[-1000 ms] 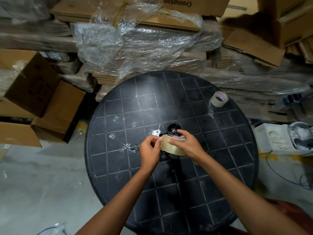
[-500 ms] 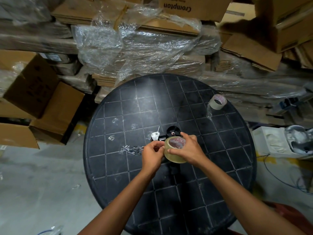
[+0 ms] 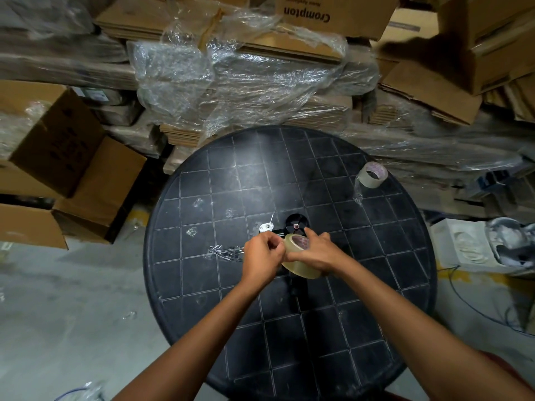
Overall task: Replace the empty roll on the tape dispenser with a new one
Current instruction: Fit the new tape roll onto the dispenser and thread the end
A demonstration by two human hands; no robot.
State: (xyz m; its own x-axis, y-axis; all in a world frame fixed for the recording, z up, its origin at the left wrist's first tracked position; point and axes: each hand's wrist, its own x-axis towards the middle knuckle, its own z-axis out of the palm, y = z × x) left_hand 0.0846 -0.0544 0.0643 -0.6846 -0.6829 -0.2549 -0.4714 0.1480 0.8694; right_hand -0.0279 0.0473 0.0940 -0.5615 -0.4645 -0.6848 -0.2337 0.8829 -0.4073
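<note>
A full roll of clear tape point(image 3: 301, 264) is held tilted above the middle of the round black table point(image 3: 376, 285). My right hand point(image 3: 315, 251) wraps over its top and side. My left hand point(image 3: 262, 256) pinches at the roll's left edge with closed fingers. Just behind the hands lies the black tape dispenser point(image 3: 296, 222), its round hub and a small white part showing; its handle runs toward me under the roll, mostly hidden. An almost empty roll point(image 3: 372, 175) with a loose clear tail stands at the table's far right.
A crumpled strip of clear tape point(image 3: 224, 253) lies on the table left of my hands. Stacked cardboard boxes and plastic wrap crowd the far side and left. A white moulded block point(image 3: 460, 247) and cables sit on the floor at right.
The roll has tipped further on edge, its core now facing away from me. My left hand's fingers have closed tighter on its left edge. Both hands stay over the dispenser.
</note>
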